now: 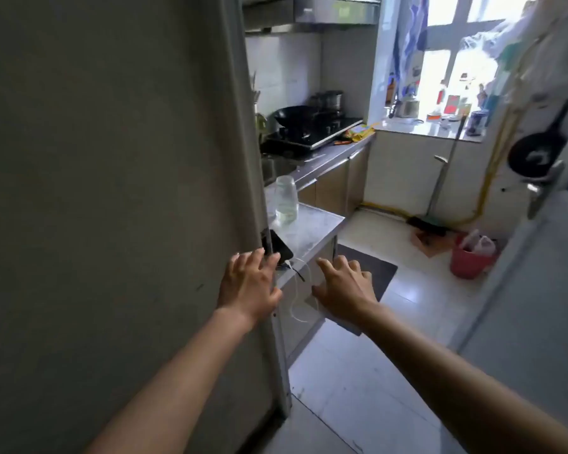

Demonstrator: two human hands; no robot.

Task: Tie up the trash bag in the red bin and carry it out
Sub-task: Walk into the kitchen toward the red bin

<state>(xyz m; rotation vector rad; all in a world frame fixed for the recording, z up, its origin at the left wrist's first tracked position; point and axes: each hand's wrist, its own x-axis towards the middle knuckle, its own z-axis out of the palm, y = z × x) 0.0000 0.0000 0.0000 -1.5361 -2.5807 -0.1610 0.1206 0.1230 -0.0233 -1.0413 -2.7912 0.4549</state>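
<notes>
Reaching forward at the kitchen doorway, the left hand [248, 283] and the right hand [343, 285] are both open with fingers spread, and they grip nothing. The left hand is near the edge of the grey wall [112, 191], probably for balance while entering. The round red plastic bin [468, 262] stands on the pale tiled floor [358, 388] at the middle right of the frame, well apart from both hands. Its white trash bag [484, 243] looks not yet tied, so the walk to the bin comes first.
</notes>
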